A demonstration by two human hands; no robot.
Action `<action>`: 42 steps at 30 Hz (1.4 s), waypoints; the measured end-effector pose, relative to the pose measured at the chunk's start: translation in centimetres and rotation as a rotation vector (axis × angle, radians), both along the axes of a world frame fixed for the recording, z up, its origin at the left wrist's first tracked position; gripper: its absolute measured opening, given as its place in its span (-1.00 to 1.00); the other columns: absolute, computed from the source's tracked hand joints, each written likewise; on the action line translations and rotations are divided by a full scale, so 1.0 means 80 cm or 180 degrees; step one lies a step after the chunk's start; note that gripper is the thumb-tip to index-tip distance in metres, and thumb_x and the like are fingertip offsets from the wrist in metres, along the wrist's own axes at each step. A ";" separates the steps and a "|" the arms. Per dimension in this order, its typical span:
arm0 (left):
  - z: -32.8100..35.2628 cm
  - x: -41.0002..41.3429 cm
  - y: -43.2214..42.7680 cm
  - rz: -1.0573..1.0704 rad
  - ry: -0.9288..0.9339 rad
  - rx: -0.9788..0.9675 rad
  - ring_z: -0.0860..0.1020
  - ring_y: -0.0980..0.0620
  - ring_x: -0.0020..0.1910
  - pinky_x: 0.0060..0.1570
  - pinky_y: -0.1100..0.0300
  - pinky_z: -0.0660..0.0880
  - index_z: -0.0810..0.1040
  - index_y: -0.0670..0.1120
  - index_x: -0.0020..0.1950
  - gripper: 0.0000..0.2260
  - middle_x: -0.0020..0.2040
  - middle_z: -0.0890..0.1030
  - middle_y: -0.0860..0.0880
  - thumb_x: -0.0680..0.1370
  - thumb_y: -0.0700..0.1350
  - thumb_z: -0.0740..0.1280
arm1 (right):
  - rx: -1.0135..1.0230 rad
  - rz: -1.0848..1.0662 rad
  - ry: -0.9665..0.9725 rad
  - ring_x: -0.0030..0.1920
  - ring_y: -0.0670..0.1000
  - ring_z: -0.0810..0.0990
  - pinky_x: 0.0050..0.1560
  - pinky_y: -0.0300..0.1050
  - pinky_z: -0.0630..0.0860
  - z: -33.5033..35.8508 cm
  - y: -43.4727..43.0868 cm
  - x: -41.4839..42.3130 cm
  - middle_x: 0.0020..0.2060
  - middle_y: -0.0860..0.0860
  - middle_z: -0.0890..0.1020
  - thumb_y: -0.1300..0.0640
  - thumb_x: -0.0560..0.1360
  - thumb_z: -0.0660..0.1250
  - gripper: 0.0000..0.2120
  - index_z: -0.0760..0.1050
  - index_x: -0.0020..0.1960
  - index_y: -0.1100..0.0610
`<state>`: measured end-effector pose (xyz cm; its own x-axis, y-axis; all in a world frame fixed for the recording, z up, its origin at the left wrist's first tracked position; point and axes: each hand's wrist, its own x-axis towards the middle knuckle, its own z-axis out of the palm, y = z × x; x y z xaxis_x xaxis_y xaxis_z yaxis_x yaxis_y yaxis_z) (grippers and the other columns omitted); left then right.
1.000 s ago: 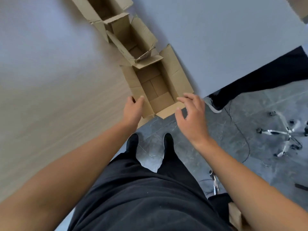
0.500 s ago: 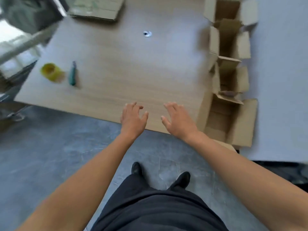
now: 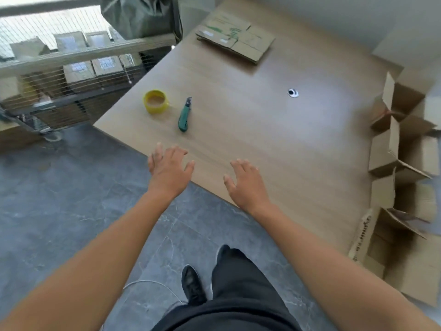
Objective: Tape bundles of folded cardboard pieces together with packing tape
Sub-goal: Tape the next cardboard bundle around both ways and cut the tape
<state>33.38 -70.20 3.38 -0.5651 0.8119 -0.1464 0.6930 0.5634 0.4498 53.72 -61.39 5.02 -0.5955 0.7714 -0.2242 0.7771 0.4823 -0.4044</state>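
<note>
Step, likely: reach for supplies, taping not yet begun. Left hand [image 3: 168, 172] and right hand [image 3: 245, 185] hover over near edge of table [image 3: 274, 144], fingers spread, holding nothing. Tape roll [image 3: 156, 101] lies beyond left hand, beside knife [image 3: 185, 114]; folded cardboard [image 3: 235, 41] at far edge. Next move calls for grip on roll.

1 head-worn view looks forward and steeply down from above the near edge of the wooden table [image 3: 262, 130], close over the left hand [image 3: 168, 173] and right hand [image 3: 245, 185]

A packing or storeroom workspace: a wooden worktable [image 3: 262, 144] bearing flattened cardboard [image 3: 236, 39], tape roll [image 3: 156, 102] and utility knife [image 3: 185, 115], open boxes [image 3: 403, 168] alongside, stocked wire cart [image 3: 71, 75] behind.
</note>
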 end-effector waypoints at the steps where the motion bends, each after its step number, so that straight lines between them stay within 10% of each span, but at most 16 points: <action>1: 0.002 -0.015 0.017 -0.0110 0.0025 0.0004 -0.08 -0.12 0.62 0.54 -0.13 -0.22 0.41 0.06 0.44 -0.61 0.57 0.26 0.01 0.64 0.15 0.17 | 0.0049 -0.0007 -0.0030 0.58 0.15 0.18 0.56 0.17 0.08 0.000 0.007 -0.012 0.55 0.11 0.31 -0.08 0.67 0.17 -0.47 0.27 0.57 0.13; 31: -0.050 -0.407 0.730 -0.1090 0.0018 -0.0087 0.03 -0.13 0.60 0.55 -0.19 -0.01 0.22 -0.04 0.58 -0.29 0.61 0.16 -0.09 0.57 0.37 0.14 | 0.0344 -0.1528 0.0204 0.63 0.11 0.00 0.60 0.00 -0.02 -0.046 0.588 -0.340 0.62 0.09 0.14 -0.12 0.66 0.19 -0.39 0.16 0.61 0.12; 42: -0.125 -0.454 0.885 -0.0876 -0.0489 -0.0031 0.31 -0.13 0.44 0.36 -0.07 0.36 0.18 -0.15 0.55 -0.11 0.46 0.29 -0.12 0.44 0.37 0.37 | -0.0013 -0.3015 -0.0099 0.36 0.26 0.31 0.28 0.15 0.35 -0.128 0.770 -0.362 0.30 0.22 0.40 -0.19 0.59 0.22 -0.43 0.25 0.46 0.12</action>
